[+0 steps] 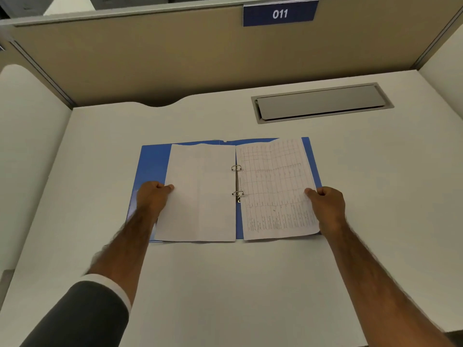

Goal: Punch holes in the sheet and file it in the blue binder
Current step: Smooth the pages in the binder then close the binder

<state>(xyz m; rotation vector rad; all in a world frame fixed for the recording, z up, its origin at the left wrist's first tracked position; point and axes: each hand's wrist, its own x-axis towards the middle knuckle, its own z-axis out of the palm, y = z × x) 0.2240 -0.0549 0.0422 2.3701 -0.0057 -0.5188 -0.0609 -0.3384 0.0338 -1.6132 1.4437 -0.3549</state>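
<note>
The blue binder [152,164] lies open flat on the white desk. Two metal rings [237,181] stand shut along its spine. A blank white sheet [200,194] lies on the left half and a printed table sheet [275,189] on the right half, both threaded on the rings. My left hand [152,196] pinches the left edge of the blank sheet, thumb on top. My right hand [327,205] pinches the right edge of the printed sheet the same way. No hole punch is in view.
A grey cable-tray lid [322,102] is set into the desk at the back right. Beige partition walls [150,58] enclose the desk, with a blue "011" sign [280,13] on top. A rounded notch cuts the desk's back edge.
</note>
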